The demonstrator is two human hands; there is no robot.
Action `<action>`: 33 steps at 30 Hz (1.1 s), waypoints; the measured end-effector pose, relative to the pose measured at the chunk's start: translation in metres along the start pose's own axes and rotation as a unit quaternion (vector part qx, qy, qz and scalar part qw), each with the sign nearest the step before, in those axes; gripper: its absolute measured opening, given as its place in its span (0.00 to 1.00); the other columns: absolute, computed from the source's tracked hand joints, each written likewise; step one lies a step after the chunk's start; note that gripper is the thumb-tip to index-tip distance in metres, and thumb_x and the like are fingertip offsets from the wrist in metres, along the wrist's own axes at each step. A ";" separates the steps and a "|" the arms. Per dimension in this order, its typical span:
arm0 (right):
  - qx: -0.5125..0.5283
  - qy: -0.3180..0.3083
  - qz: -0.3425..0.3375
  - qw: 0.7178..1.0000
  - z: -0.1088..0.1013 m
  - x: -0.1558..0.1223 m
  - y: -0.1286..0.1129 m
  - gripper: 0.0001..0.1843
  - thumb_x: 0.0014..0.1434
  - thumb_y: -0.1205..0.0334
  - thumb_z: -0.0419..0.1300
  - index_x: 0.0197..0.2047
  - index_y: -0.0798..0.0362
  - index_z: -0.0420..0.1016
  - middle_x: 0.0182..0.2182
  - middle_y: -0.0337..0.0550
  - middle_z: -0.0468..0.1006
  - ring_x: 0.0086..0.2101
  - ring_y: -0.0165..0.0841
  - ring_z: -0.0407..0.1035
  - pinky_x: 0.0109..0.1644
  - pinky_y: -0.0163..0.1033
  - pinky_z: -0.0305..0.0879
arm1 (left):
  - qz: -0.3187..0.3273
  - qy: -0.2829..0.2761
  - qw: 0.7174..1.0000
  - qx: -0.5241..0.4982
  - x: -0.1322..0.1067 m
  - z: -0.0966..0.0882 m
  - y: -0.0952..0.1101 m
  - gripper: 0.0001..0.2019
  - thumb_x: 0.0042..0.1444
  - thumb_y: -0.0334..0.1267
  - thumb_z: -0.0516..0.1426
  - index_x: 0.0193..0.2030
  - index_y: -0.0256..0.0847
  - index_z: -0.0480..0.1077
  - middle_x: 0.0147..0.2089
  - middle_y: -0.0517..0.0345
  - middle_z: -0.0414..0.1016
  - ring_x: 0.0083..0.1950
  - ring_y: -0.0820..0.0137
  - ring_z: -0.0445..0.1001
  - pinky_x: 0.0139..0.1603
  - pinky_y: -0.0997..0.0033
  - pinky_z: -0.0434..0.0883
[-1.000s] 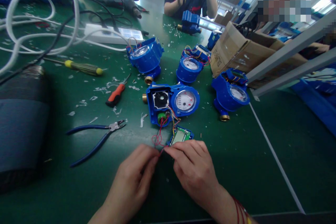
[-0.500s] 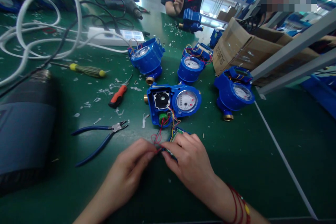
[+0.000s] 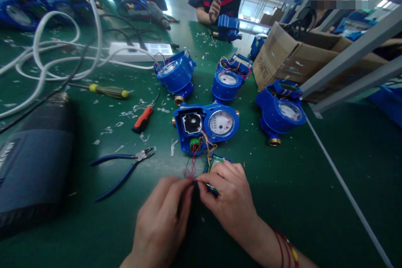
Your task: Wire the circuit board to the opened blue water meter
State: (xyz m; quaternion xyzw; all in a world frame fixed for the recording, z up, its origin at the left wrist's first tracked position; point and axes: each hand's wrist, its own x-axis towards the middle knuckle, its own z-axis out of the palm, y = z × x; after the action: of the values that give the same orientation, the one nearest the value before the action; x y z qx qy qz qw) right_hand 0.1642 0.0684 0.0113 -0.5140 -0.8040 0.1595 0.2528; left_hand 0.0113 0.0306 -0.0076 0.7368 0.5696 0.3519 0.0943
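An opened blue water meter (image 3: 205,125) lies on the green table, its dial up and coloured wires running out of its open compartment. The wires lead down to a small green circuit board (image 3: 216,161), mostly covered by my right hand (image 3: 228,199). My left hand (image 3: 165,220) and my right hand meet just below the meter, fingertips pinched together on the red wires (image 3: 190,171). Both hands are closed in a pinch.
Blue-handled pliers (image 3: 121,167), an orange screwdriver (image 3: 143,118) and a yellow-green screwdriver (image 3: 108,90) lie to the left. Three more blue meters (image 3: 176,76) (image 3: 226,83) (image 3: 281,111) stand behind. A cardboard box (image 3: 292,60), power strip (image 3: 138,50), white cables, a dark bag (image 3: 31,159) and other people's hands are around.
My hands have shifted slightly down and left while staying pinched on the wires; my right hand now covers more of the circuit board. The view has tilted a little.
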 end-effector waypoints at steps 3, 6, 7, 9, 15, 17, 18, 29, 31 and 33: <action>0.012 0.010 -0.001 1.000 0.001 -0.002 0.000 0.04 0.54 0.67 0.60 0.30 0.49 0.75 0.25 0.36 0.72 0.31 0.32 0.65 0.36 0.40 0.50 | -0.018 -0.003 0.999 -0.029 0.002 0.002 0.005 0.07 0.55 0.28 0.55 0.41 0.38 0.67 0.36 0.58 0.68 0.37 0.75 0.69 0.42 0.79 0.65; 0.029 0.015 0.005 0.999 0.002 -0.004 -0.001 0.05 0.54 0.68 0.60 0.31 0.49 0.75 0.25 0.36 0.73 0.31 0.32 0.65 0.37 0.40 0.51 | -0.046 -0.024 0.997 -0.061 0.005 0.004 0.005 0.04 0.56 0.29 0.54 0.38 0.39 0.66 0.35 0.59 0.69 0.36 0.75 0.70 0.40 0.78 0.66; 0.033 0.016 0.008 0.999 0.002 -0.004 -0.001 0.05 0.54 0.68 0.60 0.31 0.49 0.75 0.26 0.36 0.73 0.31 0.32 0.65 0.38 0.40 0.51 | -0.058 -0.034 0.995 -0.069 0.006 0.004 0.004 0.03 0.56 0.29 0.54 0.37 0.40 0.66 0.34 0.60 0.69 0.35 0.75 0.70 0.39 0.78 0.66; 0.035 0.020 0.012 0.999 0.002 -0.004 -0.001 0.04 0.54 0.67 0.59 0.31 0.49 0.75 0.26 0.36 0.73 0.31 0.32 0.65 0.38 0.40 0.51 | -0.088 -0.055 0.991 -0.090 0.008 0.004 0.002 0.02 0.56 0.31 0.55 0.36 0.41 0.66 0.34 0.60 0.69 0.35 0.74 0.70 0.36 0.77 0.67; 0.035 0.030 0.016 0.999 0.002 -0.002 -0.001 0.05 0.55 0.67 0.59 0.30 0.50 0.75 0.26 0.37 0.74 0.31 0.32 0.66 0.39 0.41 0.52 | -0.182 -0.111 0.962 -0.168 0.009 0.004 0.003 0.03 0.57 0.37 0.53 0.34 0.42 0.66 0.31 0.62 0.72 0.32 0.73 0.72 0.32 0.76 0.69; 0.035 0.031 0.018 0.999 0.002 -0.003 -0.001 0.05 0.55 0.67 0.59 0.30 0.50 0.75 0.26 0.37 0.74 0.31 0.32 0.66 0.40 0.41 0.52 | -0.232 -0.117 0.944 -0.202 0.009 0.004 0.005 0.04 0.57 0.38 0.53 0.36 0.42 0.66 0.31 0.63 0.74 0.31 0.73 0.73 0.31 0.76 0.70; 0.034 0.031 0.018 0.999 0.003 -0.003 -0.002 0.05 0.55 0.67 0.59 0.30 0.50 0.75 0.26 0.37 0.74 0.31 0.32 0.66 0.40 0.41 0.53 | -0.250 -0.119 0.936 -0.216 0.009 0.004 0.005 0.04 0.57 0.39 0.53 0.37 0.42 0.66 0.32 0.63 0.74 0.32 0.73 0.74 0.32 0.76 0.70; 0.023 0.058 0.006 0.998 0.007 -0.005 -0.004 0.06 0.55 0.67 0.58 0.28 0.52 0.75 0.24 0.38 0.74 0.29 0.33 0.66 0.38 0.41 0.53 | -0.326 -0.136 0.893 -0.280 0.013 0.004 0.004 0.08 0.55 0.44 0.54 0.35 0.42 0.70 0.31 0.62 0.76 0.32 0.72 0.74 0.33 0.75 0.69; 0.021 0.061 0.006 0.998 0.008 -0.005 -0.004 0.06 0.55 0.67 0.58 0.27 0.52 0.74 0.24 0.38 0.74 0.29 0.33 0.66 0.38 0.41 0.53 | -0.337 -0.123 0.890 -0.282 0.012 0.006 0.006 0.09 0.55 0.44 0.55 0.34 0.42 0.70 0.30 0.63 0.75 0.30 0.73 0.73 0.31 0.76 0.68; 0.017 0.062 0.010 0.998 0.009 -0.005 -0.004 0.07 0.55 0.66 0.57 0.27 0.52 0.74 0.23 0.38 0.74 0.29 0.33 0.65 0.38 0.41 0.53 | -0.347 -0.109 0.888 -0.283 0.011 0.008 0.008 0.09 0.54 0.44 0.55 0.33 0.41 0.69 0.29 0.63 0.74 0.29 0.74 0.72 0.30 0.77 0.68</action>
State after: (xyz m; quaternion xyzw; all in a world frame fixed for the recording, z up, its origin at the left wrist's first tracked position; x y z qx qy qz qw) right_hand 0.1585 0.0619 0.0048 -0.5263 -0.7789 0.1436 0.3093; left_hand 0.0233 0.0405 -0.0045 0.4683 0.6512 0.3603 0.4762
